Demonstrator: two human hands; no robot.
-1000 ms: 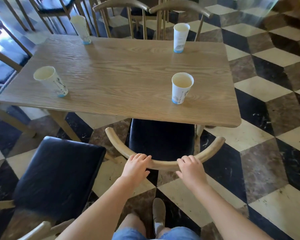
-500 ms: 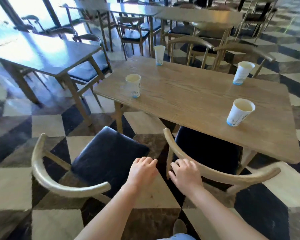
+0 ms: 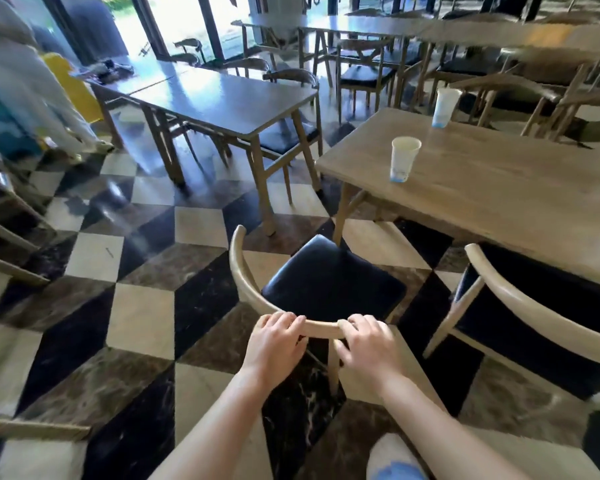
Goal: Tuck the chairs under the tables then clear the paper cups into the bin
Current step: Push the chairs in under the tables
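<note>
A wooden chair with a black seat [image 3: 329, 282] stands out on the floor, left of the light wooden table [image 3: 492, 199]. My left hand [image 3: 274, 344] and my right hand [image 3: 364, 344] both grip its curved backrest rail, side by side. To the right, a second chair [image 3: 520, 306] sits with its seat partly under the table. Two white paper cups stand on the table: one near the left edge [image 3: 404, 159], another farther back [image 3: 444, 107].
A darker table [image 3: 222, 105] with chairs stands beyond on the left. More tables and chairs fill the back. A person in light clothes [image 3: 32, 74] is at the far left by a yellow object. The floor is checkered tile.
Both hands left the tucked right chair, moved left and took hold of the backrest of the other chair. My view swung to the left.
</note>
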